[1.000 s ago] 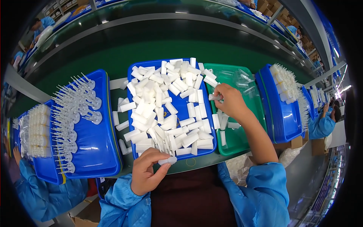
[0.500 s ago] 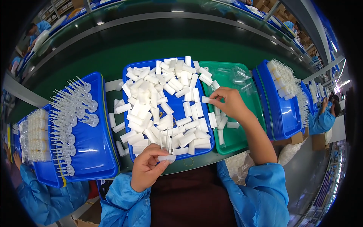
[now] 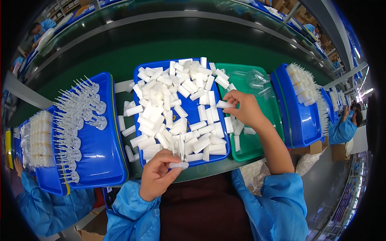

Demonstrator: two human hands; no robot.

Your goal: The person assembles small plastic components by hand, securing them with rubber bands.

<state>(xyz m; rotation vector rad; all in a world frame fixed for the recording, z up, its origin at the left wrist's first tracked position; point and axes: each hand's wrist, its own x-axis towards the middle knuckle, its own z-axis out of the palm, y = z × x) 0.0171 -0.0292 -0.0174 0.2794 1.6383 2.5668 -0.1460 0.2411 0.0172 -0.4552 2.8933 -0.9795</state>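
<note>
Near the front edge of the middle tray, my left hand (image 3: 158,176) pinches a clear plastic piece with several thin upright prongs (image 3: 179,165) between thumb and fingers. My right hand (image 3: 246,108) is over the left side of a green tray (image 3: 263,142), fingertips closed on the end of a small white block (image 3: 223,105). That block lies roughly level and points left toward a heap of similar white blocks (image 3: 157,108). The heap fills much of a blue tray (image 3: 192,110), and some blocks spill over its sides onto the bench and into the green tray.
Left stands a blue tray (image 3: 100,164) with rows of clear pronged pieces (image 3: 72,128). Stacked blue trays (image 3: 287,124) with bundled pronged pieces (image 3: 301,82) stand at the right. Clear plastic bags (image 3: 257,79) lie in the green tray. A co-worker's blue sleeve (image 3: 52,205) shows at lower left.
The view has shifted slightly, so the trays sit a little differently in the picture. The white block tilts slightly differently in my right hand. Both hands keep their holds.
</note>
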